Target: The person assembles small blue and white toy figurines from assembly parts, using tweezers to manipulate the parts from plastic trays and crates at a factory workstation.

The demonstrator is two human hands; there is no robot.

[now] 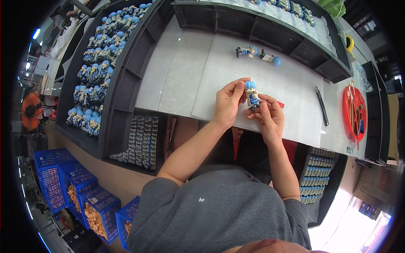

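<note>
Between my two hands, just above the table's near side, a small blue-haired figurine (pixel 252 95) in a blue and white outfit is held upright. My left hand (pixel 230 100) pinches it at the head and shoulder. My right hand (pixel 270 114) grips it lower down, by the legs. Farther off on the grey tabletop (pixel 185 76) lie two similar pieces: one figurine (pixel 247 51) on its side and another figurine (pixel 270 57) with its round blue head toward the right. A small red item (pixel 281 104) shows partly behind my right hand.
At left stands a black tray (pixel 126 80) of many figurines; another black tray (pixel 270 31) spans the back. A black pen (pixel 322 105) and a red round tray (pixel 354 111) of brushes lie at right. Blue crates (pixel 99 211) sit on the floor at lower left.
</note>
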